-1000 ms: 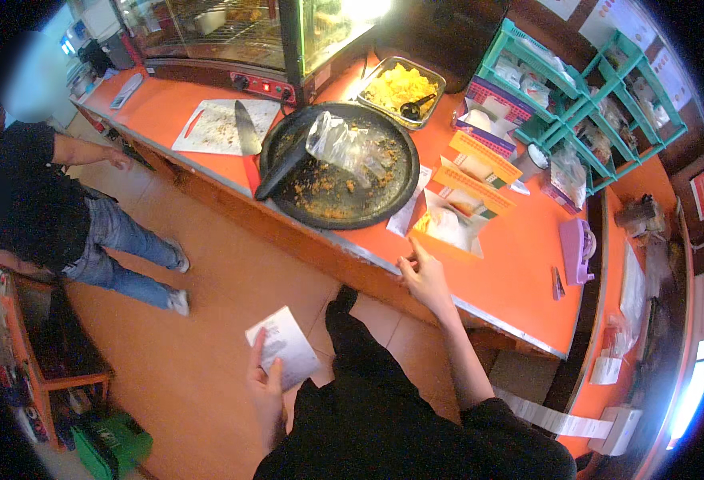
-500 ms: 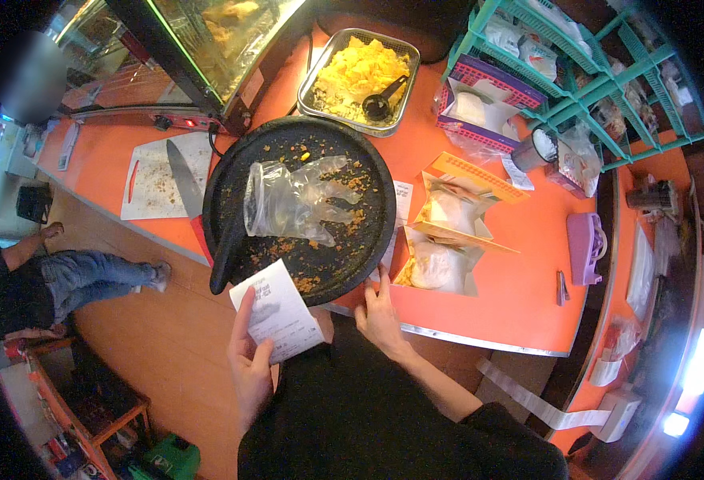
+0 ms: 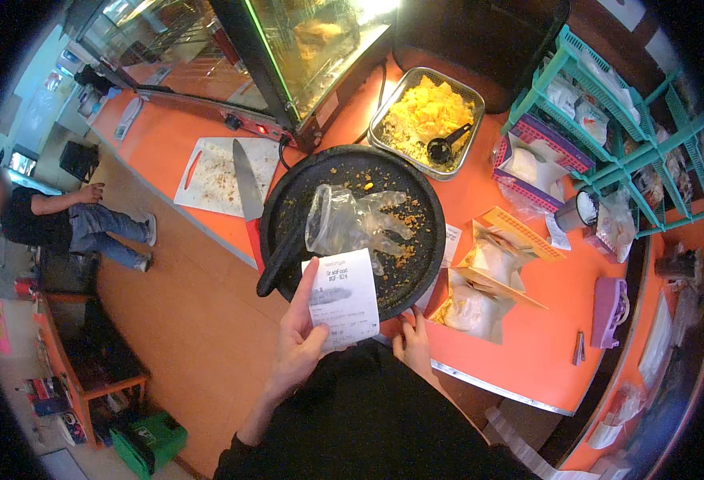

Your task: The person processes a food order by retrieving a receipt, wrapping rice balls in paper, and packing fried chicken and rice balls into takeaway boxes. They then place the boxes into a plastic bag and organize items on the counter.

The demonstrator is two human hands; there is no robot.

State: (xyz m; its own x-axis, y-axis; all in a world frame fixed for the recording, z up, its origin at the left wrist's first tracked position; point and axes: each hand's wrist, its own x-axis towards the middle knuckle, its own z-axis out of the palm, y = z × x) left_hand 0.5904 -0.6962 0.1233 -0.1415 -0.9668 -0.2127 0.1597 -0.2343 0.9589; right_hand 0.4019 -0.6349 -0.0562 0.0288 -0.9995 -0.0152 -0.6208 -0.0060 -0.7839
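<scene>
My left hand [image 3: 297, 340] grips a white printed receipt [image 3: 344, 304] between thumb and fingers, upright over the near left rim of a wide black mortar [image 3: 427, 200]. Inside the mortar lie a clear plastic glove [image 3: 336, 220] and brown crumbs; a thick black pestle [image 3: 278, 264] rests across its left side. At the counter's near edge, right of the mortar, is my right hand [image 3: 412, 344], fingers curled near a paper slip [image 3: 425, 300]. What those fingers pinch, if anything, is hidden. Just beyond stand two open orange food boxes [image 3: 520, 298] with white wrapped packets.
Left of the mortar, a knife [image 3: 246, 180] lies on a white cutting board [image 3: 206, 172]. Behind stand a metal tray [image 3: 480, 120] of yellow food and a glass display case [image 3: 312, 88]. Teal racks [image 3: 564, 68] and a purple holder [image 3: 608, 312] are at right. A person [image 3: 56, 212] is at far left.
The view has swung left, shifting the counter rightward in the picture. The receipt is held more upright and overlaps the mortar more. My right hand stays at the counter's edge.
</scene>
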